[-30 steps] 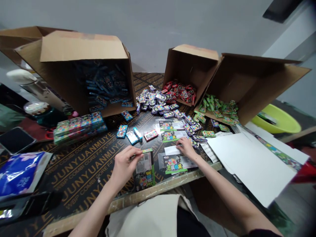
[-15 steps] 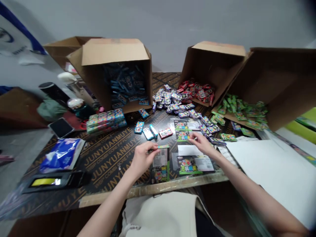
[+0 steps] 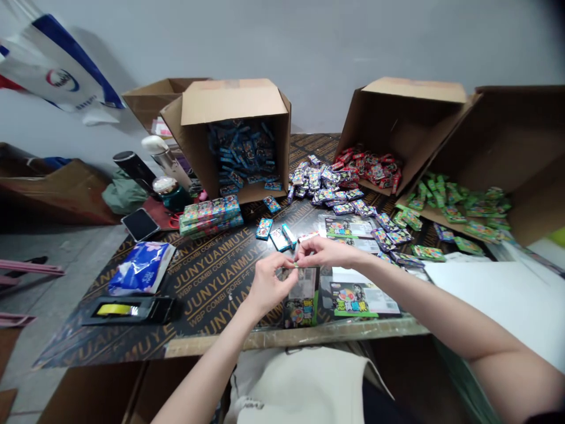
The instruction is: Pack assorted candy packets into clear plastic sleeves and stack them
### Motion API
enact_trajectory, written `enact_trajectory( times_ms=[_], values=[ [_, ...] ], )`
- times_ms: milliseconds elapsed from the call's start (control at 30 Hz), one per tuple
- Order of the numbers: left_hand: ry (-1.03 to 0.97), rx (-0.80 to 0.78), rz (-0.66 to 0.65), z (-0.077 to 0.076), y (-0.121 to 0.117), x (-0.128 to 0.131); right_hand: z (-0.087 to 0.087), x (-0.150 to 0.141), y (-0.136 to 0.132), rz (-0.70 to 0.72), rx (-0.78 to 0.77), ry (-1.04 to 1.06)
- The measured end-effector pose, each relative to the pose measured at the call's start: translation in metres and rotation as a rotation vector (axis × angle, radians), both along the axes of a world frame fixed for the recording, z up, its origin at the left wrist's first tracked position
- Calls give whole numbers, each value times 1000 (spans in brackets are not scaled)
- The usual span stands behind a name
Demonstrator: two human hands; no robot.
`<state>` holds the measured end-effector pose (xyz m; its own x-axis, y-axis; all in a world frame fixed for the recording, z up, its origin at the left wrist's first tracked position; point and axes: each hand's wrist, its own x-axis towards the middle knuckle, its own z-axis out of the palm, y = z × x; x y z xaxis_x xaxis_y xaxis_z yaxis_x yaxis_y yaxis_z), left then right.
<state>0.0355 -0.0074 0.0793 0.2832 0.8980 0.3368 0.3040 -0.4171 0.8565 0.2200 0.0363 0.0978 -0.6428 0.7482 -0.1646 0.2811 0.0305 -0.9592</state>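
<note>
My left hand (image 3: 269,284) pinches the top of a small upright printed carton (image 3: 302,297) standing near the table's front edge. My right hand (image 3: 324,252) has its fingers pinched on the same top edge, thumb and forefinger touching the flap. A flat printed carton blank (image 3: 359,299) lies just right of it on the table, with more blanks (image 3: 346,227) behind. Loose small candy packets, blue (image 3: 265,228), purple (image 3: 322,182), red (image 3: 368,168) and green (image 3: 445,206), are spread beyond my hands.
Three cardboard boxes lie on their sides at the back: one with blue packets (image 3: 238,106), one with red (image 3: 410,100), one with green (image 3: 521,135). A stack of filled cartons (image 3: 210,213), a tissue pack (image 3: 141,268), a phone (image 3: 140,224) and flasks (image 3: 165,159) sit left. White sheets (image 3: 498,294) lie right.
My right hand left the blanks on the table and came across to the top of the upright carton. The view swung left, bringing more of the left side into sight.
</note>
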Motion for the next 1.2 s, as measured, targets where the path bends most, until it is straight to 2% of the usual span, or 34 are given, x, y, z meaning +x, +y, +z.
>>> enact_trajectory(
  times_ms=[133, 233, 300, 367, 433, 500, 567, 633, 733, 800, 900, 1067, 1200],
  values=[
    [91, 99, 49, -9, -1, 7, -7, -8, 0, -37, 26, -49],
    [268, 199, 20, -13, 0, 9, -13, -9, 1, -107, 140, -114],
    [416, 258, -3, -14, 1, 2, -17, 4, 2, -200, 264, -153],
    [552, 270, 30, -14, 5, -13, -23, 34, 3, -324, 434, -317],
    [695, 226, 133, -16, 10, -34, -34, 75, 0, -438, 560, -636],
    [901, 205, 260, -22, 15, -51, -50, 117, -10, -483, 556, -916],
    [1081, 232, 291, -32, 17, -58, -71, 149, -23, -481, 499, -1013],
    [1157, 250, 124, -43, 18, -51, -91, 165, -33, -471, 468, -1025],
    [1154, 172, -257, -59, 20, -27, -113, 169, -41, -475, 476, -1010],
    [1157, 85, -371, -66, 25, -15, -120, 165, -43, -488, 503, -990],
    [1156, 23, -404, -69, 36, -15, -123, 162, -47, -509, 560, -951],
    [1180, -90, -418, -67, 54, -43, -129, 160, -60, -555, 641, -901],
    [1080, -193, -475, -61, 58, -49, -137, 157, -66, -602, 669, -879]
  ],
)
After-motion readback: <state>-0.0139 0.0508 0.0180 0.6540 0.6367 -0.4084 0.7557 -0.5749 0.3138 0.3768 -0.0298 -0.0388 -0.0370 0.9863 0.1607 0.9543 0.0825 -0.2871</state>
